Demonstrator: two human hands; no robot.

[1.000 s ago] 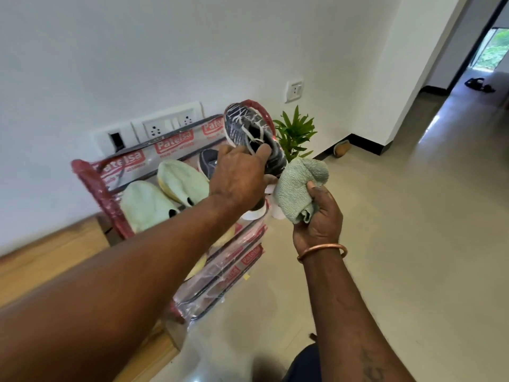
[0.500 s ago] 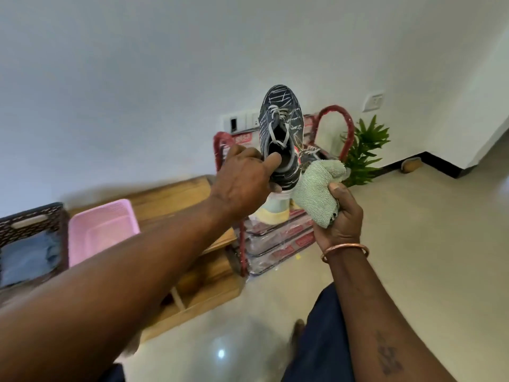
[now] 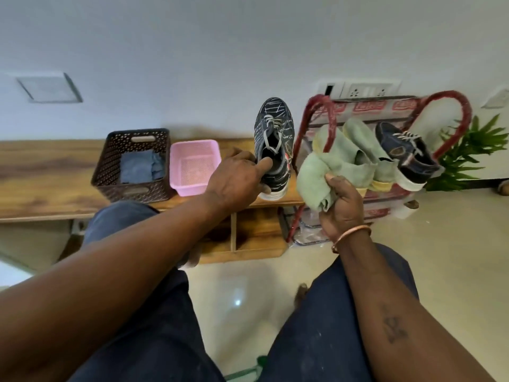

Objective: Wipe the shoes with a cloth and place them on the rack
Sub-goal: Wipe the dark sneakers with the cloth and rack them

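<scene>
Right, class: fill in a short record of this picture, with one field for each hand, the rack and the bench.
Left-hand grip: holds the patterned shoe at its opening, toe up
Right-hand grip: clutches the bunched green cloth
Rack: two pale green shoes, one dark laced shoe
Bench: brown basket with blue fabric, pink basket

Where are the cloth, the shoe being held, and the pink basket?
cloth point(image 3: 311, 177): head view, its bunched middle.
held shoe point(image 3: 275, 125): head view, its laced upper.
pink basket point(image 3: 187, 190): head view, its front wall.
</scene>
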